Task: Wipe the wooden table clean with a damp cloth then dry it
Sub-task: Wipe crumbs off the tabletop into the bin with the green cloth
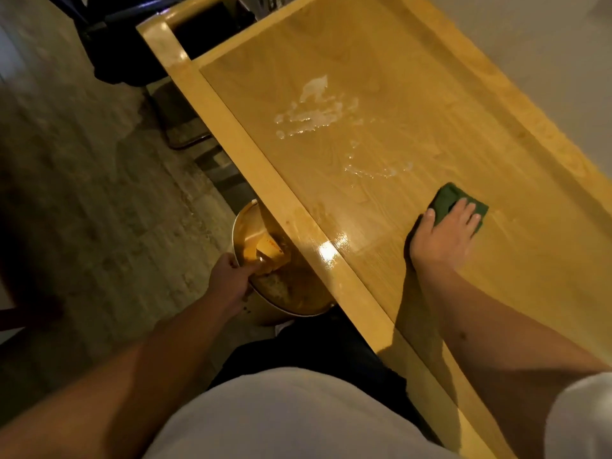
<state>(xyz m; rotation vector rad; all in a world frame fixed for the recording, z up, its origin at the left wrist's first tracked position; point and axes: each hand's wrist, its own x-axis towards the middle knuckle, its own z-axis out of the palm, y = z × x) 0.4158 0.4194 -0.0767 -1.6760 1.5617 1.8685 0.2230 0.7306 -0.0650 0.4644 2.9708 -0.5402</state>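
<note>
Pressing the green cloth [458, 204] flat under your right hand [442, 241], you have it on the wooden table [381, 77] at about 4 o'clock of the tabletop as seen here, with the fingers [470, 210] spread open and laid across the cloth, palm down, not gripping it. Your left hand [228, 276] is closed around the rim of a metal bowl [246, 223] held just below the table's near edge, at roughly 8 o'clock from the cloth (it seems to hold food scraps, though the contents are too dim to name). The wet streaks and pale residue [311, 111] lie well apart from the cloth, toward 11 o'clock from it, so I judge the damp wipe is only partly done. To do this pass well, keep the palm weight even so the whole cloth touches the wood, start beyond the residue and draw it toward the bowl in overlapping strokes, and bring the bowl's rim up touching the table edge so nothing drops to the floor. Refold to a fresh face once the cloth loads up; a dirty face probably just smears the glossy finish. Drying has not yet begun
</note>
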